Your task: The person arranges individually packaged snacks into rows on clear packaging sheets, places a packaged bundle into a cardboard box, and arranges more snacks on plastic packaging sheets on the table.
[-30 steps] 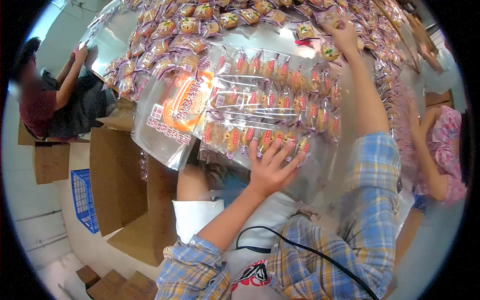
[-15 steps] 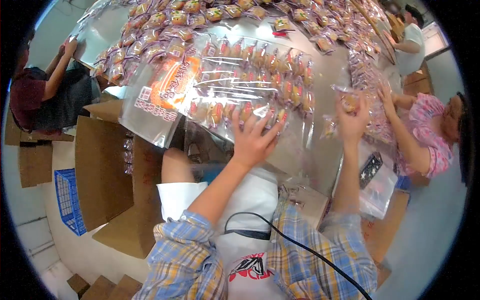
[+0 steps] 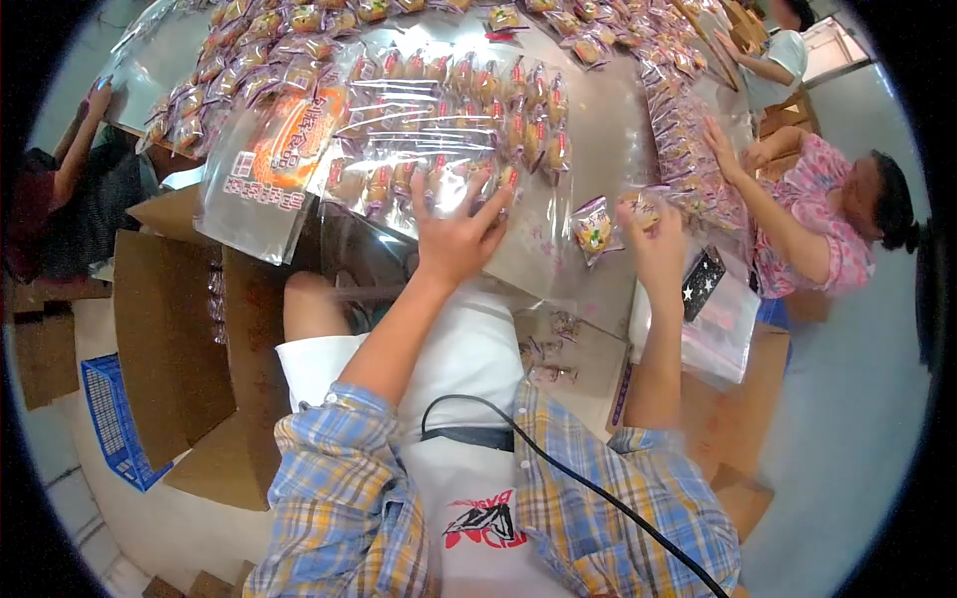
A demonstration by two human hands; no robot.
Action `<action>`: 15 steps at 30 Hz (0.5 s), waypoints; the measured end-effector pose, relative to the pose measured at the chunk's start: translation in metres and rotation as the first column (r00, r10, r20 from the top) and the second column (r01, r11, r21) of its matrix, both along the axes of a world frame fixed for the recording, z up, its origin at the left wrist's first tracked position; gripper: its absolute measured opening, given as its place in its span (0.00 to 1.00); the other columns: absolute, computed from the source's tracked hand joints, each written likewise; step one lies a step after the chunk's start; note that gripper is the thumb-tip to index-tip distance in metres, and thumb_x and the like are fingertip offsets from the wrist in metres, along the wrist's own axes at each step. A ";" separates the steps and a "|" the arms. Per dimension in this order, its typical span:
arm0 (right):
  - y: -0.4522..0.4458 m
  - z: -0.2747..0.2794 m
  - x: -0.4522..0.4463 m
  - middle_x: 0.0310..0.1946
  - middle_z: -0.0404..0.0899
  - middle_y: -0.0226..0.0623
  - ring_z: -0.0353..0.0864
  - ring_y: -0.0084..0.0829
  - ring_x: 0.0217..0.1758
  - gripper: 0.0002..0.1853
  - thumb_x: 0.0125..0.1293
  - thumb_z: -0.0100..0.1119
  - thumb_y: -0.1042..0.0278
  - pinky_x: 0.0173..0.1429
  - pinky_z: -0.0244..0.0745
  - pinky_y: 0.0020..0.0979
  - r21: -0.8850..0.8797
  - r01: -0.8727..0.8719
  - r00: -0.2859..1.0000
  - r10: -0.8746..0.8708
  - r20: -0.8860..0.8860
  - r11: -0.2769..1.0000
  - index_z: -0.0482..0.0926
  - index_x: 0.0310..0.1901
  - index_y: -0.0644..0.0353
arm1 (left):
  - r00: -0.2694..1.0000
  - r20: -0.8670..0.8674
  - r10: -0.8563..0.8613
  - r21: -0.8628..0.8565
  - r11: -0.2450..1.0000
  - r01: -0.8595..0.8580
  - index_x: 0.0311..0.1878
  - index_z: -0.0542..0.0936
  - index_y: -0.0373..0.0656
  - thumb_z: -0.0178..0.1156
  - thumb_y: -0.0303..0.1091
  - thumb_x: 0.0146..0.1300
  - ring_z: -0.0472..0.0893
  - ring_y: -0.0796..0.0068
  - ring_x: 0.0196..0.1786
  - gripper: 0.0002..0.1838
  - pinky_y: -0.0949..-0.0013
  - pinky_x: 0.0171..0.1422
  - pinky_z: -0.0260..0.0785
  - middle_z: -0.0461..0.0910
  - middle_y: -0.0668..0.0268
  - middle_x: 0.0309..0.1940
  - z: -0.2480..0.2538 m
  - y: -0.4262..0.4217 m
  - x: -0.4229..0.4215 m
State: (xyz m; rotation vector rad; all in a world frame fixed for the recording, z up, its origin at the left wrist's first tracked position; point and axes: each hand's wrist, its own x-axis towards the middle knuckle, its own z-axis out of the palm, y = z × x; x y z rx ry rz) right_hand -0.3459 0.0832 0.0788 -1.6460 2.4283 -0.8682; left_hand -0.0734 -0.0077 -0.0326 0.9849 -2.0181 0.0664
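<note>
A large clear plastic bag (image 3: 533, 244) lies on the table before me, with rows of small wrapped cakes (image 3: 439, 115) inside and an orange printed panel (image 3: 289, 149) at its left end. My left hand (image 3: 457, 239) rests with spread fingers on the bag's near side, over the closest row. To the right of the bag, my right hand (image 3: 658, 249) pinches a single wrapped cake (image 3: 644, 209) from above. Just left of those fingers is another wrapped cake (image 3: 595, 229) with its printed face up; whether I touch it, I cannot tell.
Loose wrapped cakes (image 3: 269, 60) cover the table's far side. A dark star-patterned object (image 3: 704, 283) sits on flat plastic bags (image 3: 720, 339) at right. An open cardboard box (image 3: 169, 339) and blue crate (image 3: 115, 419) stand left. A co-worker in pink (image 3: 812, 219) reaches in from the right.
My right hand has drawn closer to the bag with a wrapped cake, and a second cake now shows beside it. My left hand stays on the bag. The whole view has shifted.
</note>
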 end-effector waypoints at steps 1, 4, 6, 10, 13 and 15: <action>0.005 -0.004 0.002 0.50 0.76 0.50 0.83 0.49 0.54 0.39 0.70 0.62 0.28 0.57 0.78 0.46 0.130 0.030 0.999 -0.027 -0.030 0.991 0.77 0.61 0.61 | 1.000 -0.007 0.002 -0.005 1.000 -0.002 0.64 0.86 0.65 0.75 0.45 0.56 0.73 0.59 0.70 0.29 0.31 0.86 0.39 0.81 0.68 0.66 0.000 0.000 0.000; 0.010 -0.021 0.009 0.56 0.76 0.56 0.80 0.59 0.60 0.48 0.71 0.42 0.16 0.60 0.76 0.57 0.455 0.144 0.985 -0.082 -0.154 0.879 0.76 0.65 0.61 | 1.000 0.007 0.008 0.010 1.000 -0.008 0.64 0.86 0.65 0.75 0.45 0.57 0.72 0.60 0.72 0.28 0.34 0.86 0.39 0.81 0.68 0.66 0.000 0.001 0.001; 0.009 -0.029 0.007 0.57 0.76 0.58 0.80 0.60 0.61 0.50 0.70 0.40 0.14 0.62 0.76 0.58 0.457 0.198 0.976 -0.132 -0.172 0.867 0.75 0.65 0.60 | 1.000 0.006 0.002 0.019 1.000 -0.002 0.64 0.86 0.65 0.75 0.45 0.57 0.72 0.62 0.74 0.28 0.37 0.87 0.38 0.81 0.69 0.67 0.001 0.001 0.001; 0.013 -0.037 -0.019 0.60 0.74 0.60 0.78 0.61 0.63 0.48 0.71 0.41 0.17 0.66 0.73 0.56 0.518 0.117 0.992 -0.080 -0.093 0.847 0.75 0.68 0.59 | 1.000 0.018 0.004 0.032 0.999 -0.005 0.64 0.86 0.65 0.75 0.46 0.57 0.72 0.63 0.74 0.28 0.37 0.87 0.38 0.81 0.69 0.67 0.000 0.002 0.001; 0.023 -0.022 -0.044 0.61 0.74 0.54 0.79 0.53 0.60 0.38 0.74 0.51 0.32 0.63 0.76 0.51 0.548 0.024 0.991 -0.093 0.098 0.836 0.73 0.71 0.57 | 1.000 0.021 0.007 0.043 0.999 -0.008 0.64 0.86 0.66 0.75 0.46 0.57 0.72 0.63 0.74 0.28 0.37 0.87 0.39 0.81 0.70 0.67 0.000 0.001 0.001; 0.035 -0.004 -0.049 0.62 0.73 0.49 0.79 0.46 0.59 0.33 0.75 0.56 0.44 0.58 0.79 0.44 0.435 -0.059 0.942 -0.094 0.322 0.899 0.70 0.74 0.56 | 1.000 0.020 0.007 0.045 0.999 -0.008 0.64 0.86 0.67 0.75 0.46 0.57 0.72 0.63 0.73 0.29 0.38 0.86 0.39 0.81 0.70 0.66 -0.001 0.000 0.002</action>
